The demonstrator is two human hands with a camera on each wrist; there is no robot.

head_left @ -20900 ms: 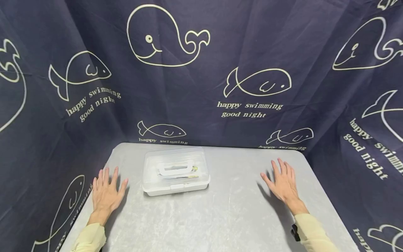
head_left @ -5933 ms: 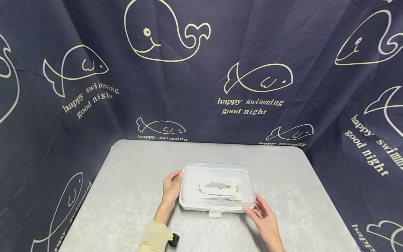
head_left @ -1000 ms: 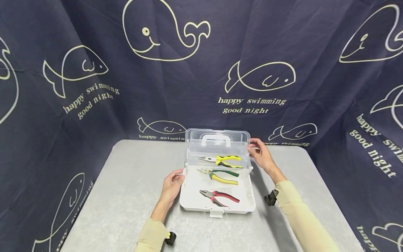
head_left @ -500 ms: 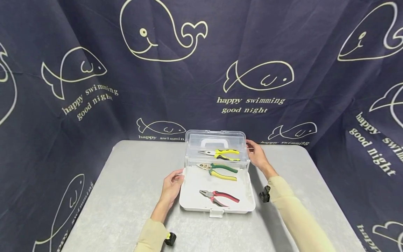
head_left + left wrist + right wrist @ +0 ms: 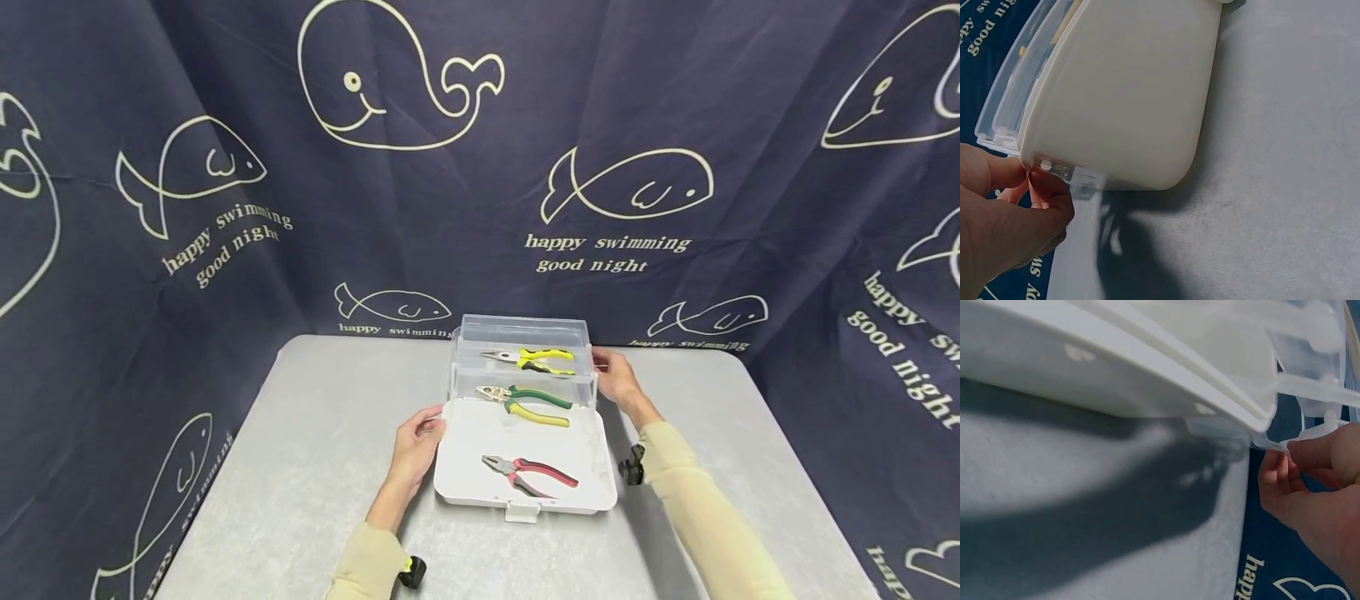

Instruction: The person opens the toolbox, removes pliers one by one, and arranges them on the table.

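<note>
A white plastic toolbox [image 5: 468, 467] with a clear lid [image 5: 525, 328] stands open in the head view, its clear stepped trays spread towards the back. Needle-nose pliers with yellow-black handles [image 5: 555, 354] lie in the upper tray. Below them, pliers with green-yellow handles [image 5: 540, 415] lie in the lower tray, and red-black combination pliers [image 5: 547, 471] rest on the box floor. My left hand [image 5: 415, 450] pinches the box's left rim, also seen at the box wall [image 5: 1122, 94] in the left wrist view. My right hand [image 5: 618, 382] pinches a clear plastic edge at the lid's right side.
A grey table [image 5: 337, 517] carries the box near its middle. Dark blue cloth [image 5: 465, 208] with fish and whale drawings hangs close behind and on both sides. A white latch [image 5: 522, 512] sticks out at the box's front.
Over the last second the lid has tipped further back and the trays have spread backwards with their pliers. My right hand has moved slightly lower; the left keeps its grip.
</note>
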